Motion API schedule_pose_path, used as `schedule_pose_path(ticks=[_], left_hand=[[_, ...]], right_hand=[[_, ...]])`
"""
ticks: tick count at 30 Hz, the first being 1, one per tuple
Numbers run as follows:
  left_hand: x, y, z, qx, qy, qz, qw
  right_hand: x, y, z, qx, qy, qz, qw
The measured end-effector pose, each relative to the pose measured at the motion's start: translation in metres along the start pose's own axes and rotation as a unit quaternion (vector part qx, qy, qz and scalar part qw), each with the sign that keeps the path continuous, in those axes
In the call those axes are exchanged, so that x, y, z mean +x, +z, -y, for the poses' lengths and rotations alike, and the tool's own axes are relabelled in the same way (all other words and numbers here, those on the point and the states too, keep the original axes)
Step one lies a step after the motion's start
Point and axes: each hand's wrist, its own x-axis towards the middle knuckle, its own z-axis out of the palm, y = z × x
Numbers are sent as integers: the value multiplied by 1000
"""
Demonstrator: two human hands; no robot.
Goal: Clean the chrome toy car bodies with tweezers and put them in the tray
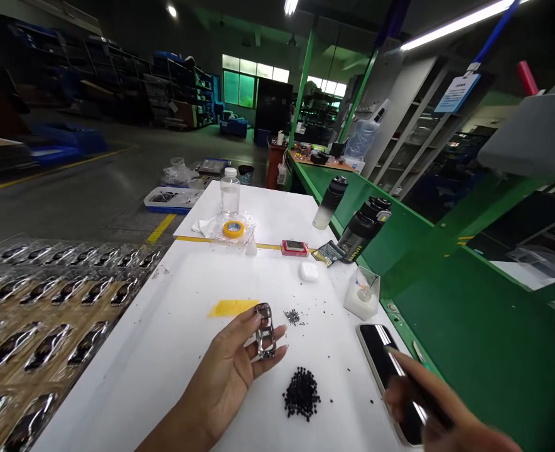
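Note:
My left hand (233,367) is palm-up over the white table (174,333), its fingers curled lightly around a small shiny chrome part (265,331). My right hand (425,402) lies at the lower right, blurred, its fingers over a black phone (383,364) that rests at the table's right edge. A pile of small black pellets (301,393) sits between the two hands. A smaller scatter of dark bits (292,316) lies just beyond the chrome part, beside a yellow tape patch (231,307).
Trays of chrome parts in clear blisters (46,314) fill the left. Farther back stand a clear cup of white material (362,293), a white earbud case (308,271), a red device (294,247), yellow tape roll (233,229), water bottle (230,191) and dark flasks (365,235). Green bench (447,301) at right.

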Motion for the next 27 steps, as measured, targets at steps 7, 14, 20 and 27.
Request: schedule_pose_path(ticks=[7,14,20,27], left_hand=[[6,-1,4,63,-14,-62,996],[9,-1,11,136,13,-33,990],[8,-12,18,290,46,-15,956],[0,-12,28,413,76,31,907]], right_hand=[[54,76,54,121,109,312,936],[37,90,25,137,170,273,937],[38,92,30,108,178,264,942],[40,93,34,91,174,270,942]])
